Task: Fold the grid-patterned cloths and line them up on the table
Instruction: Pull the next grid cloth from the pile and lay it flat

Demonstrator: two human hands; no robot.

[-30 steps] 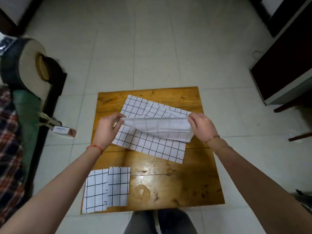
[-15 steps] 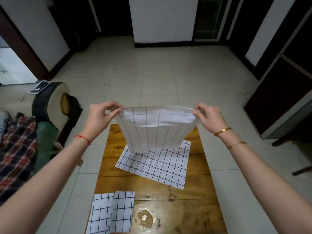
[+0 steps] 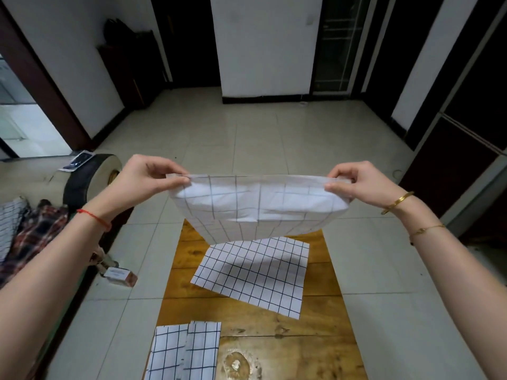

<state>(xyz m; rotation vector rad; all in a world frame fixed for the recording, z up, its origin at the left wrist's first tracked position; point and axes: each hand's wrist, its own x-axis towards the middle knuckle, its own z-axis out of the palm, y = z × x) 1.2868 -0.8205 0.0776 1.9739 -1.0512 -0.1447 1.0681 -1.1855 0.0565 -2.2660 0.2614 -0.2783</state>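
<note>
Above the wooden tabletop point(image 3: 323, 319), left hand point(image 3: 142, 179) and right hand point(image 3: 359, 185) fingers pinch the soft, light white grid-patterned cloth point(image 3: 258, 207) at its top corners.

Pale tiled floor point(image 3: 263, 138). Round drum-like stool point(image 3: 90, 182) at left, a phone point(image 3: 78, 160) lying on its top edge. Plaid cloth point(image 3: 33, 237) heaped at far left. Small box point(image 3: 120, 275) on the floor near the table's left edge. Dark cabinet point(image 3: 466, 149) at right.

Place: a home, a plain living room
Floor: pale tiled floor point(image 3: 260, 138)
Furniture: low wooden table point(image 3: 315, 319), dark cabinets point(image 3: 466, 149)
Belongings: plaid clothing point(image 3: 33, 237) heaped at left
</note>
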